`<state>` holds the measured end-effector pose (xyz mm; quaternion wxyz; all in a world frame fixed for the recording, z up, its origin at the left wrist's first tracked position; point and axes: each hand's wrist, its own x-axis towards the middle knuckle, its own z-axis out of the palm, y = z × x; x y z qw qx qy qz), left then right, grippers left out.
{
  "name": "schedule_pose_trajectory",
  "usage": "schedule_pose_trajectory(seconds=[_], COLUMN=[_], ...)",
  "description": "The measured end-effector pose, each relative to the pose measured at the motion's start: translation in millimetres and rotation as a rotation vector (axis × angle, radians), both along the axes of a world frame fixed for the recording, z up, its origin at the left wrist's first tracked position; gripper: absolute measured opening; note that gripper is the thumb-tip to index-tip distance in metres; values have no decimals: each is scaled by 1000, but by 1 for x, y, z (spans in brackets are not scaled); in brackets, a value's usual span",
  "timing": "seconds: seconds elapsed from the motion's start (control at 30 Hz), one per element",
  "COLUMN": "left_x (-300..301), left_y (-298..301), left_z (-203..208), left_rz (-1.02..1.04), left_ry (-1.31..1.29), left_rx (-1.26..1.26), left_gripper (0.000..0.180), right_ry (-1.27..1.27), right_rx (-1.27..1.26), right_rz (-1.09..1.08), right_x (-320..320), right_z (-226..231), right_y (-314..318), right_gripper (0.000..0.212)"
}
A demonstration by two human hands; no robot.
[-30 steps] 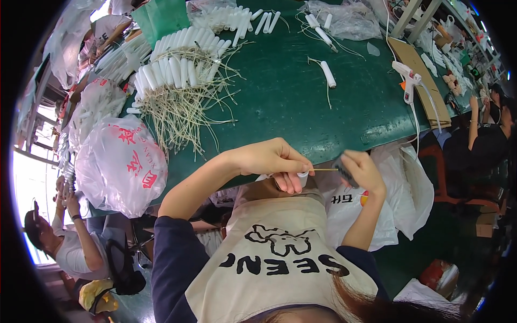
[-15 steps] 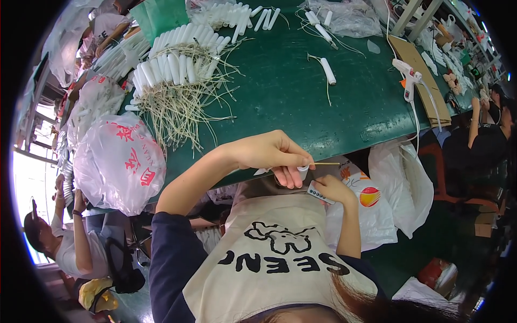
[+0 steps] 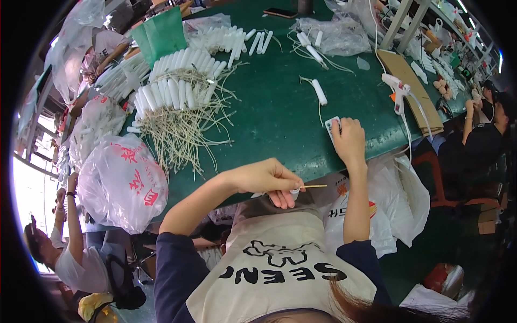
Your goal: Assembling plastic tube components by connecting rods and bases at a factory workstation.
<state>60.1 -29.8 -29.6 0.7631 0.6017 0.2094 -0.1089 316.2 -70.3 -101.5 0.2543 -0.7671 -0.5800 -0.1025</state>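
Note:
My left hand (image 3: 272, 180) is at the table's front edge, closed on a thin yellowish stick (image 3: 316, 186) pointing right. A small white piece (image 3: 295, 191) shows against the same fingers; its kind is too small to make out. Over the table's front part, my right hand (image 3: 350, 141) grips a small flat pale piece with a row of dark round spots (image 3: 332, 128). Just beyond it lies a single white tube (image 3: 319, 92) with a thin wire. Whether the flat piece touches the table, I cannot tell.
Piled white tubes (image 3: 167, 94) with tangled wires (image 3: 183, 134) cover the table's left. A stuffed plastic bag (image 3: 121, 185) sits at the left edge. A glue gun (image 3: 398, 91) and cardboard (image 3: 412, 89) are on the right. A phone (image 3: 280, 12) lies far back. People work on both sides.
My right hand has moved from near my lap up over the table, carrying the flat spotted piece. My left hand still holds the stick. The view has shifted slightly.

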Motion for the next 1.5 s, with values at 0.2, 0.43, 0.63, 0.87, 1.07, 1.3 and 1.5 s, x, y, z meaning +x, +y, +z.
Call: schedule_pose_trajectory(seconds=[0.2,0.43,0.63,0.87,1.07,1.3,1.5], left_x=[-2,3,-3,11,21,44,41], left_y=[5,9,7,-1,34,46,23], left_z=[-3,6,19,27,-11,-54,-30], left_rz=[0,20,59,99,393,413,602], left_ry=[37,8,-25,-122,-82,-164,-392], left_rx=[13,51,56,30,590,1497,1440], left_gripper=[29,29,30,26,19,17,23], right_ry=[-42,240,705,1093,876,728,533], right_rx=[-109,313,50,-6,171,295,369], right_rz=[-232,20,809,616,392,266,182], right_x=[0,7,-50,-77,-68,-74,-73], right_z=[-9,-2,35,-1,3,8,3], right_y=[6,-10,-72,-96,-104,-102,-112], right_gripper=[33,24,37,34,25,24,25])
